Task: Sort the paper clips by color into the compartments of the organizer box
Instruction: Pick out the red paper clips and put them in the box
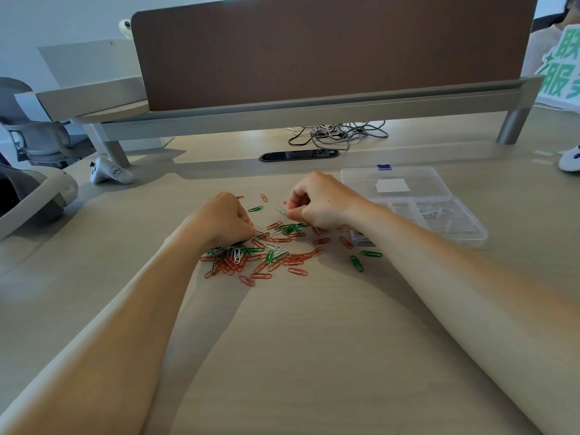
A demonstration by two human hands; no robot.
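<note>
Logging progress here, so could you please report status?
Right hand pinches a white wire paper clip. Left hand pinches another white clip at red-green-white pile. Clear plastic organizer box open, unobstructed.

Bare left forearm [141, 309] and bare right forearm [439, 277], uncovered to the edge of view, slim at the wrists, broader toward the elbows. Bare left grip [224, 216] and bare right grip [317, 200], tiny dark speck [328, 200] on the latter's back.

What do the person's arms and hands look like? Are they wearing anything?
The left arm and right arm are bare, no sleeve in view. The left hand and right hand wear no gloves; no ring, watch or bracelet shows.
</note>
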